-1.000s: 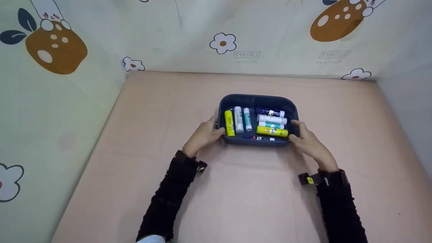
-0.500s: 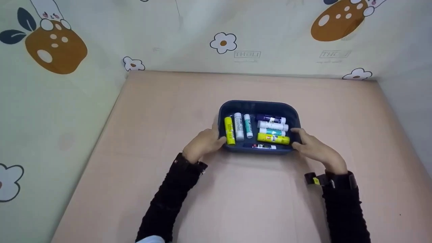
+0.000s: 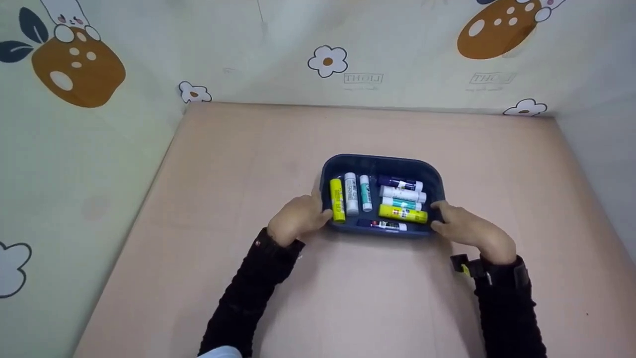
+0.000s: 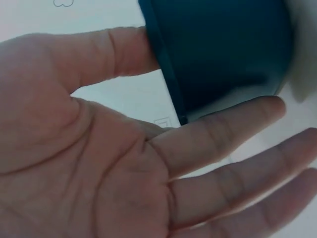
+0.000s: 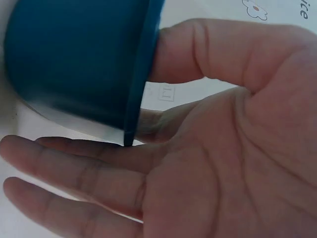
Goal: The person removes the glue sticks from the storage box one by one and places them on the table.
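Note:
A dark blue plastic box (image 3: 380, 163) with rounded corners is at the middle of the table. Glue sticks lie inside: a yellow one (image 3: 337, 201), a white one (image 3: 351, 194) and a small teal one (image 3: 365, 193) point away from me on the left. To the right, several more lie crosswise, among them a purple one (image 3: 400, 183) and a yellow one (image 3: 402, 214). My left hand (image 3: 298, 219) holds the box's left end and my right hand (image 3: 472, 231) its right end. Both wrist views show a thumb at the rim, with fingers stretched along the box's outer wall (image 4: 223, 49).
A pinkish cover lies over the table (image 3: 377, 298). Pale walls printed with flowers (image 3: 328, 61) and brown fruit shapes (image 3: 79, 67) close off the back, left and right.
The box has slid toward me by a small distance, the glue sticks inside moving along with it. Both hands have kept their hold on its ends.

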{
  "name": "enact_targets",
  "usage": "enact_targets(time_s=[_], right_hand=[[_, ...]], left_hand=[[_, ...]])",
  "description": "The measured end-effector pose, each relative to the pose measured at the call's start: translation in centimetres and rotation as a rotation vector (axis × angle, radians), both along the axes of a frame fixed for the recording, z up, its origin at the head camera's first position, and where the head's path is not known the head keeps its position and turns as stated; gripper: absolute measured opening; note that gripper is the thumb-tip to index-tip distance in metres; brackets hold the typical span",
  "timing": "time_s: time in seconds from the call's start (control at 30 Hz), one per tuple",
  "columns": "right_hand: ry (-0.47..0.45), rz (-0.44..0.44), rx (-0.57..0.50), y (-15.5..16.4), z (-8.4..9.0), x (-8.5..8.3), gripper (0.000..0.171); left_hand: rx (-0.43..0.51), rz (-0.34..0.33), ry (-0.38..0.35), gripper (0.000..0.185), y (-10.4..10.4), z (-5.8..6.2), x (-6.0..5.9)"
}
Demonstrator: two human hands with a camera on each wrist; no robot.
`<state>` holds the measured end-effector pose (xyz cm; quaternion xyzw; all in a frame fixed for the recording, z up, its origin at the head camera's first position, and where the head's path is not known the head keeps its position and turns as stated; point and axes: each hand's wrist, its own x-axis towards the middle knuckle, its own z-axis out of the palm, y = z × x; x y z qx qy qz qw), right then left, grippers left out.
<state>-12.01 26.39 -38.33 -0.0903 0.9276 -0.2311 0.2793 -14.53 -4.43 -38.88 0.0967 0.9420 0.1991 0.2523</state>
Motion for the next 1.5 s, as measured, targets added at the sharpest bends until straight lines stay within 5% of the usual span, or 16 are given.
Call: enact_targets(time_s=[0.43, 0.8, 0.93, 1.23, 1.5], right_hand=[[-0.030, 0.006, 0.088, -0.3, 0.6, 0.4, 0.052], [0.119, -0.144, -0.151, -0.4, -1.7, -1.3, 0.079], [0.164, -0.221, -0.141, -0.6, -2.9, -2.0, 0.083], [0.264, -0.365, -0.046, -0.9, -4.5, -2.7, 0.071], [0.316, -0.357, -0.055, -0.9, -4.7, -2.6, 0.061]], left_hand=[[-0.089, -0.023, -0.022, 0.059, 0.0, 0.7, 0.6], [-0.077, -0.029, -0.042, 0.058, -0.1, 0.6, 0.4], [-0.069, -0.020, -0.050, 0.057, -0.1, 0.7, 0.5], [-0.066, -0.019, -0.051, 0.063, -0.1, 0.6, 0.4], [0.026, 0.020, -0.011, 0.079, 0.1, 0.1, 0.2]])
